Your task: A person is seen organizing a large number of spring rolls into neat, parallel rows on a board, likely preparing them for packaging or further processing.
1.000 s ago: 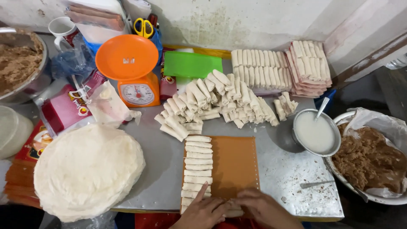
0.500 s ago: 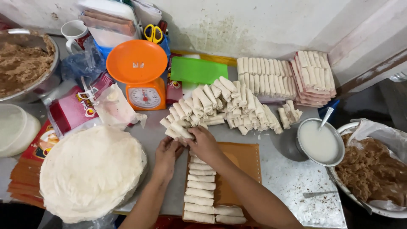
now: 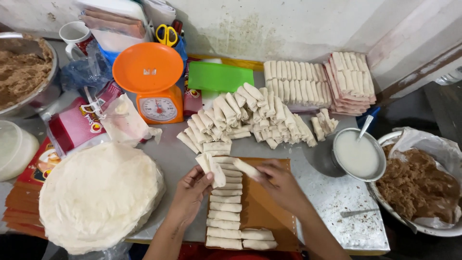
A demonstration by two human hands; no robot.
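Head view: two bare hands over brown tray (image 3: 269, 212) at near table edge. Left hand (image 3: 192, 188) with fingers clamped on two pale rolls (image 3: 210, 168), held side by side just above tray's left column. Right hand (image 3: 279, 183) with fingers closed around one roll (image 3: 245, 168), tilted, its tip pointing toward left hand. On tray, one column of about nine rolls (image 3: 224, 202), laid flat and touching each other, plus two more rolls (image 3: 257, 238) beside the bottom ones. Behind tray, loose heap of rolls (image 3: 250, 118), too many for exact count. Further back, two packed blocks of rolls (image 3: 320, 82) against the wall. One orange kitchen scale (image 3: 151, 82) left of heap, one green lid (image 3: 219, 77) beside it. One round stack of wrappers (image 3: 98, 195) at left, near left hand. One bowl of white paste (image 3: 358, 156) with one spoon at right. Two big bowls of brown filling, one at far left (image 3: 21, 77), one at far right (image 3: 418, 185). One white mug (image 3: 74, 36) and one pair of yellow scissors (image 3: 167, 34) at back.
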